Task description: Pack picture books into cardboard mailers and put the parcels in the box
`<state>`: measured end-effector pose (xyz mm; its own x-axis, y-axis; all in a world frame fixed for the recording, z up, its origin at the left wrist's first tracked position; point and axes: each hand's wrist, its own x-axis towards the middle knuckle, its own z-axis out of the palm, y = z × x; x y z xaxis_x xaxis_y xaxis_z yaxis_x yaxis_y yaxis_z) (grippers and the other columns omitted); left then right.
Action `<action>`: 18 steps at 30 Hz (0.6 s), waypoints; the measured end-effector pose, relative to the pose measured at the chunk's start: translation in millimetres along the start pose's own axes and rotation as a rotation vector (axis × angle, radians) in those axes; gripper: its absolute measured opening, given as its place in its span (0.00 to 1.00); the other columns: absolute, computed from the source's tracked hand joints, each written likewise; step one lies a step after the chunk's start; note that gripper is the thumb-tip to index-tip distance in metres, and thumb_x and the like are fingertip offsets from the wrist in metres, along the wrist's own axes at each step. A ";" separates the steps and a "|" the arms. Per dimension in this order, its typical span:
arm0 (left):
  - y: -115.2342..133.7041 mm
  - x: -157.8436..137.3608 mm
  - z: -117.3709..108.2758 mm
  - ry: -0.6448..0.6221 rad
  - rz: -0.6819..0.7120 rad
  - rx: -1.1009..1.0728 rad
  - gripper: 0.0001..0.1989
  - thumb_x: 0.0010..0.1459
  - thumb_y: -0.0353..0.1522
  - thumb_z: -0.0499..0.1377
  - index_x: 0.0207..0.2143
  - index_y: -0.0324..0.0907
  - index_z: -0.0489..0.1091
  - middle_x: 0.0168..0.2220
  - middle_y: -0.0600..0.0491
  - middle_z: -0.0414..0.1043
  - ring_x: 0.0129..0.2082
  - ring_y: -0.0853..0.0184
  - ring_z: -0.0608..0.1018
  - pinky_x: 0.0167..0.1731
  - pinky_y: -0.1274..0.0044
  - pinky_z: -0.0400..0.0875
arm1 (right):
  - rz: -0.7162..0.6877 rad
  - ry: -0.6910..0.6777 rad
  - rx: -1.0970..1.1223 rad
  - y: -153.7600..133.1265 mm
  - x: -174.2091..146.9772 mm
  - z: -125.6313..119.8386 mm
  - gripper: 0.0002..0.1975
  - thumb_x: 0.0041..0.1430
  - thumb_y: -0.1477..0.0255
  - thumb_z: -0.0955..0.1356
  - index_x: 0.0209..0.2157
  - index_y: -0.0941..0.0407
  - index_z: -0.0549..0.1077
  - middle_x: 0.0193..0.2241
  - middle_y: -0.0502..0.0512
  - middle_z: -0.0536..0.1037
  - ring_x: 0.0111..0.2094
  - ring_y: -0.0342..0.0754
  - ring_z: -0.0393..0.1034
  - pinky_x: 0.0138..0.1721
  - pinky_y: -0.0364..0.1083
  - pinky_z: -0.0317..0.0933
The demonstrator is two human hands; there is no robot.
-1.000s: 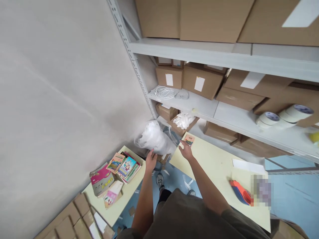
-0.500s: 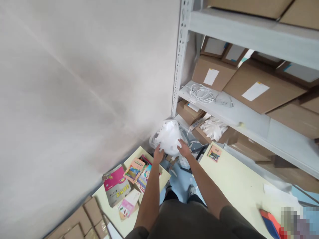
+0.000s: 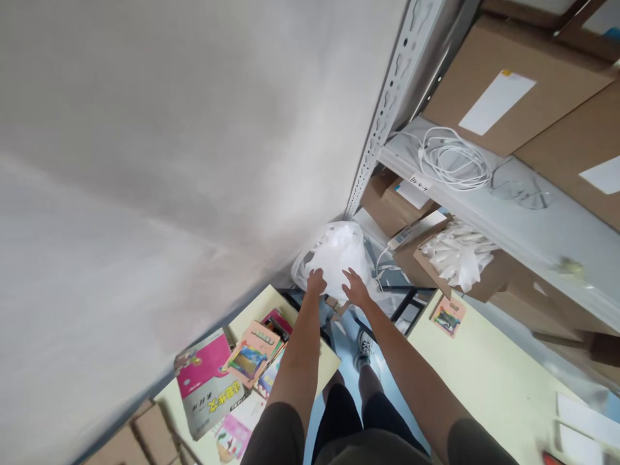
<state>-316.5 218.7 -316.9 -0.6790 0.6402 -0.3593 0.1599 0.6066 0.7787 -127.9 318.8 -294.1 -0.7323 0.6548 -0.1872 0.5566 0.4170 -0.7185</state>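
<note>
A bulky heap of white translucent plastic bags [image 3: 339,248] fills the corner between the wall and the shelf post. My left hand [image 3: 316,283] is at its near left side, fingers slightly bent and apart, with no grip on the plastic visible. To its right, my right hand [image 3: 355,288] reaches over the lower edge of the heap, thumb and fingers spread. Both arms are stretched forward. Whether the fingertips press on the plastic is hard to make out.
Books [image 3: 208,381] lie on the left table [image 3: 329,371]. On the right table [image 3: 489,355] is a small orange booklet [image 3: 448,314]. Metal shelving [image 3: 547,226] holds cardboard boxes [image 3: 513,77], a coiled white cable [image 3: 453,161] and an open box of white plastic pieces [image 3: 460,252].
My view has moved closer to the corner and the shelf. Both hands remain at the bag heap, and the right hand's fingers look more spread. One shoe now shows farther forward.
</note>
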 end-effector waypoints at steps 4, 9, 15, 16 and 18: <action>-8.8 -4.4 -17.6 0.128 -0.050 0.016 0.26 0.58 0.21 0.53 0.57 0.35 0.76 0.62 0.37 0.73 0.68 0.51 0.69 0.71 0.57 0.58 | 0.049 -0.025 0.113 -2.8 13.3 16.0 0.28 0.62 0.62 0.71 0.63 0.52 0.75 0.68 0.61 0.71 0.70 0.61 0.62 0.70 0.61 0.57; -0.2 -48.5 -36.5 0.068 0.136 0.100 0.30 0.58 0.20 0.52 0.62 0.38 0.74 0.64 0.39 0.71 0.69 0.53 0.68 0.71 0.58 0.60 | 0.249 -0.127 0.536 -45.4 42.6 45.3 0.29 0.62 0.52 0.70 0.58 0.53 0.77 0.56 0.62 0.81 0.56 0.58 0.77 0.58 0.59 0.70; 24.5 -92.5 -35.4 -0.123 0.392 0.234 0.33 0.54 0.19 0.56 0.62 0.43 0.74 0.64 0.42 0.72 0.72 0.52 0.62 0.73 0.54 0.54 | 0.369 -0.069 0.752 -86.8 61.7 53.4 0.27 0.50 0.57 0.75 0.49 0.56 0.81 0.39 0.56 0.86 0.39 0.53 0.80 0.41 0.51 0.75; 27.9 -97.9 -36.8 -0.125 0.402 0.233 0.31 0.55 0.19 0.56 0.61 0.44 0.75 0.62 0.42 0.72 0.72 0.52 0.63 0.73 0.54 0.54 | 0.382 -0.037 0.753 -89.1 61.2 48.6 0.25 0.49 0.58 0.75 0.47 0.56 0.82 0.37 0.56 0.86 0.37 0.53 0.80 0.39 0.50 0.75; 33.6 -107.8 -41.5 -0.113 0.410 0.198 0.27 0.58 0.21 0.56 0.57 0.45 0.78 0.60 0.43 0.74 0.69 0.52 0.66 0.72 0.54 0.57 | 0.388 0.021 0.741 -91.8 58.3 34.7 0.22 0.46 0.59 0.74 0.42 0.56 0.82 0.34 0.55 0.85 0.34 0.52 0.79 0.36 0.48 0.73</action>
<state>-267.7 150.5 -230.7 -0.4505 0.8866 -0.1052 0.5398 0.3643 0.7589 -235.3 296.8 -262.2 -0.5303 0.6807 -0.5053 0.3605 -0.3584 -0.8611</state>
